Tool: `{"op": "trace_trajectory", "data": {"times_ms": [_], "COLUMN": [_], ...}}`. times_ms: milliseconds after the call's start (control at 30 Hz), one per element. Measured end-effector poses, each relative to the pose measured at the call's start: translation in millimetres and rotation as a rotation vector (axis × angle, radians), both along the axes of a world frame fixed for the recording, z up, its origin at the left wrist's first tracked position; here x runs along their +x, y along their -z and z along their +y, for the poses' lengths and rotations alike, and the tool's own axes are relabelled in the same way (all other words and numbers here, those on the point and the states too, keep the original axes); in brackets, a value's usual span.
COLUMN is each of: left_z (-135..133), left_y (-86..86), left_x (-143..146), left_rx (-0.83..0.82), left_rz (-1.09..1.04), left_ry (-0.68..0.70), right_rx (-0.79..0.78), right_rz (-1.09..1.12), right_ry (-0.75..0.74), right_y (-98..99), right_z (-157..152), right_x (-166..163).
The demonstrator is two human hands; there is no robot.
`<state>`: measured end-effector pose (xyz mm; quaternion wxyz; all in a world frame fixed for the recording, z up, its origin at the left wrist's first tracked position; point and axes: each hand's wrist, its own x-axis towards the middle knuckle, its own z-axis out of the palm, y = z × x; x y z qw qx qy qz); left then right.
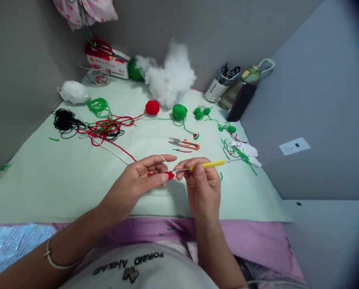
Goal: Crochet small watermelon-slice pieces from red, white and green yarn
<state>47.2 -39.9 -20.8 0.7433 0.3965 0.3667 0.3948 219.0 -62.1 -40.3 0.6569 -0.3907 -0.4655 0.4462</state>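
Observation:
My left hand (143, 174) pinches a small red crochet piece (169, 175) with a white edge between thumb and fingers. A strand of white yarn (163, 158) loops over its raised index finger. In my right hand (203, 180) is a crochet hook (209, 165) with a yellow handle, its metal tip pointing left and meeting the piece. Red yarn (123, 149) and white yarn (113, 153) run from the tangle at the left toward my left hand. Orange-handled thread snips (184, 143) lie just beyond both hands.
A red ball (152, 107), a green ball (179, 112), black yarn (65, 120) and white stuffing (171, 74) lie farther back. Small green pieces (201, 113) and thread scraps (245, 156) are at right. A pen cup (217, 88), bottle (236, 90) and phone (242, 102) stand behind.

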Motion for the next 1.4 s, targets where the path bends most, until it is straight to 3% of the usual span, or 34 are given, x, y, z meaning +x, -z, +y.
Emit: {"op": "trace_trajectory", "data": {"times_ms": [200,433,700,933,1033,1200,1400], "left_z": [0,-2,-2,-2,-3,-3,4], "left_y": [-1.3,0.7,-3.8,0.7,2.0,5.9,4.3], "left_x": [0,-1,5,3,5,8,-4], "left_rx": [0.021,0.073,0.122,0.119,0.083,0.009,0.086], "left_rz": [0.041,0.07,0.141,0.107,0.063,-0.049,0.086], "left_ry": [-0.009,-0.042,-0.124,-0.094,-0.089,-0.058,-0.019], "right_rx": [0.065,0.255,0.403,0.326,0.335,0.501,0.33], "right_rz": [-0.077,-0.336,-0.535,-0.473,-0.504,-0.764,-0.501], "right_ry": [-0.045,0.091,0.142,0.166,0.187,0.318,0.234], "right_y": [-4.2,-9.2,-5.4,-8.3,-3.3,10.9,2.3], "right_z": [-4,-12,-15,-14,-14,-17,-15], "right_x": [6,2,1,-2,-3,-7,-4]}}
